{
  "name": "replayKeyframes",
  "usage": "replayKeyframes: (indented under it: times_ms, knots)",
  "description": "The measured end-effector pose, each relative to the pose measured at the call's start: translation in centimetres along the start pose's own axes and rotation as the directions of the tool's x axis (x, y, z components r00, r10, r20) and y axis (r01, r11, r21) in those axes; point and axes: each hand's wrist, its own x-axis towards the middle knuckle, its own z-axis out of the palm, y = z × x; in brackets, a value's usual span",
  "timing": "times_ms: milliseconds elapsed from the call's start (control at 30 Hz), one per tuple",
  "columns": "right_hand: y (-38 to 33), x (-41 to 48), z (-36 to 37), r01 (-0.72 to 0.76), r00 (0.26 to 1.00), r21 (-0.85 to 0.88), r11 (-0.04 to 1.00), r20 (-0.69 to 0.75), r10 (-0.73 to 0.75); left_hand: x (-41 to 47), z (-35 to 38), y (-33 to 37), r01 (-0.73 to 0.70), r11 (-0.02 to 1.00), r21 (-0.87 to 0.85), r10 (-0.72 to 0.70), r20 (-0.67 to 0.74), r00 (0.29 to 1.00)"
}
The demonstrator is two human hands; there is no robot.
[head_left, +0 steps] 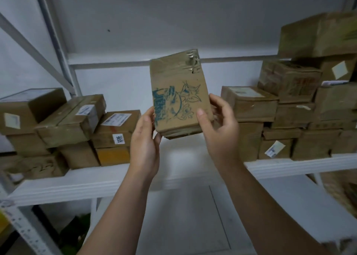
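A small brown cardboard parcel (pixel 177 88) with a blue cartoon print and shiny tape at its top is held upright in front of the white shelf (pixel 81 185). My left hand (pixel 144 142) grips its lower left edge. My right hand (pixel 218 131) grips its lower right edge, thumb on the printed face and fingers curled behind it. The parcel hangs above the bare middle stretch of the shelf, between two groups of boxes.
Stacked brown boxes (pixel 63 127) with white labels fill the shelf's left side. A taller stack of boxes (pixel 301 111) fills the right side. A white metal upright (pixel 58 42) stands at the left, and a white wall lies behind. Pale floor shows below the shelf.
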Motion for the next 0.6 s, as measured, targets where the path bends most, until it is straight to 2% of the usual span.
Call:
replayKeyframes:
  times_ms: [67,133,200,267,367,433,500,600]
  knots:
    - [0.9,-1.9,0.4,-0.092,0.995,0.078,0.993,-0.021,0.094,-0.7,-1.9,-1.0,0.037,0.997,0.065,-0.037,0.005,0.999]
    - [2.3,-3.4,0.5,-0.195,0.980,0.159,0.968,-0.012,0.200,-1.2,-3.3,-1.4,0.151,0.975,0.164,-0.153,-0.001,0.988]
    - [3.6,-4.8,0.5,-0.241,0.970,0.152,0.959,0.016,0.241,-1.5,-4.3,-1.3,0.320,0.934,0.158,-0.327,0.020,0.945]
    - [4.6,-5.6,0.3,-0.246,0.969,0.070,0.967,0.035,0.244,-1.8,-5.0,-1.2,0.384,0.914,0.133,-0.395,0.064,0.917]
    - [5.1,-5.8,0.3,-0.297,0.942,-0.067,0.952,0.144,0.304,-2.6,-4.9,-1.6,0.252,0.955,0.155,-0.257,0.011,0.966]
    - [4.8,-5.7,0.8,-0.370,0.885,-0.100,0.924,0.265,0.383,-3.1,-4.6,-2.3,0.106,0.963,0.247,-0.102,-0.031,0.994]
    - [4.5,-5.7,1.2,-0.400,0.843,-0.120,0.909,0.340,0.416,-3.7,-4.0,-2.7,-0.021,0.945,0.326,0.024,-0.007,1.000]
    - [3.9,-5.6,1.1,-0.369,0.891,-0.063,0.927,0.261,0.372,-4.3,-3.8,-3.0,-0.076,0.949,0.306,0.078,0.005,0.997]
